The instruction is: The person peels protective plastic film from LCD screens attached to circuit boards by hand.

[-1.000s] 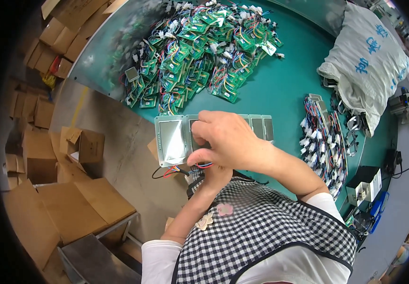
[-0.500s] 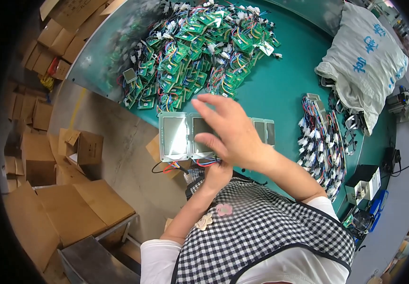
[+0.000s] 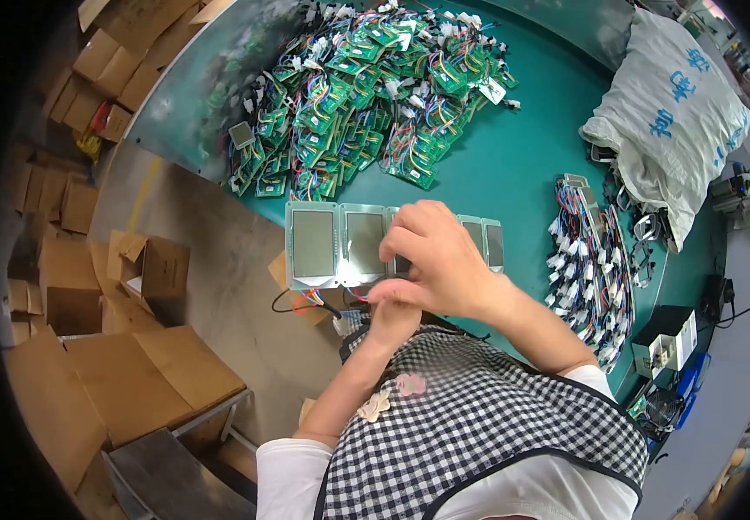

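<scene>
A row of flat grey display panels [image 3: 313, 243] with pale frames is held up in front of my apron, wires hanging from its lower edge. My left hand [image 3: 395, 322] grips the row from below, its fingers largely hidden behind the panels and my other hand. Across the row's middle lies my right hand [image 3: 444, 260], fingers bent over a panel's face and thumb by the lower edge. It covers the middle panels, while others show on either side. Beyond the row, a large heap of green circuit boards [image 3: 340, 104] with coloured wires and white connectors lies on the green table.
On the right of the green table [image 3: 514, 165] lies a bundle of wired panels [image 3: 596, 269]. Behind it stands a white woven sack [image 3: 674, 104]. A metal side wall [image 3: 176, 130] edges the table's left. Cardboard boxes [image 3: 145, 381] crowd the floor at left.
My right hand has come down onto the row, its raised fingers now bent over a panel. The row has shifted slightly left and tilted, so the glare on the leftmost panel has gone.
</scene>
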A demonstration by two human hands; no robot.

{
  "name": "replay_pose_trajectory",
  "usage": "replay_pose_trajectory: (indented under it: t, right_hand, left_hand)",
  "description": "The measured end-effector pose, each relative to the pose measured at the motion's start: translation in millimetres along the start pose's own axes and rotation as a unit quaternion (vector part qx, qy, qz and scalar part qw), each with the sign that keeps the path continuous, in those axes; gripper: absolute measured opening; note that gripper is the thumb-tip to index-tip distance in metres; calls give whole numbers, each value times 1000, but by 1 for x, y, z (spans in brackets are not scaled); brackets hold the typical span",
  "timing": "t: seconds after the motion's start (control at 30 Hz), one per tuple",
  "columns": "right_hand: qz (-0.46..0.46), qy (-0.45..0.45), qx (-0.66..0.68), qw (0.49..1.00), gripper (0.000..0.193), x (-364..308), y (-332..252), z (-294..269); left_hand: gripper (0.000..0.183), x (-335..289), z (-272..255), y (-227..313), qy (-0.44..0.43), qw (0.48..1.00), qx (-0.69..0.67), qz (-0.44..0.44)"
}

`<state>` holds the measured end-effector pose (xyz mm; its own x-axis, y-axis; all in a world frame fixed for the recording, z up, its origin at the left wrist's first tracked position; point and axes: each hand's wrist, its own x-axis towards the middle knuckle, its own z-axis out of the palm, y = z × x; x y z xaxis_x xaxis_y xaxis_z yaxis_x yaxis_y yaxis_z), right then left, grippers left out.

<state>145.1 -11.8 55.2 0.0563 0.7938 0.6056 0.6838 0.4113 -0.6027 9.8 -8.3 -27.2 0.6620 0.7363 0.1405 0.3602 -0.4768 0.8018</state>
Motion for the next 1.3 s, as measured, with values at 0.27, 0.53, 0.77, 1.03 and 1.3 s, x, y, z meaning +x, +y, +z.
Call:
replay_pose_trajectory:
  t: [0.27,0.53,0.77,1.03,1.3]
  right_hand:
    - [46,-261,20,964,37,27,8,-12]
    - [126,-121,108,979,20,23,18,-10]
    - [184,-224,292,911,18,36,46,-29]
    - [266,-247,363,858,15,36,52,-30]
    - [283,-234,397,842,16,34,52,-29]
  left_hand:
    - [26,-3,8,-12,35,992,21,116]
    - [23,7,0,15,55,955,-278,-90]
    - [21,7,-17,42,-1,926,-352,-135]
    - [26,6,-23,37,-53,905,-388,-167]
    - [27,5,-23,32,-64,908,-391,-134]
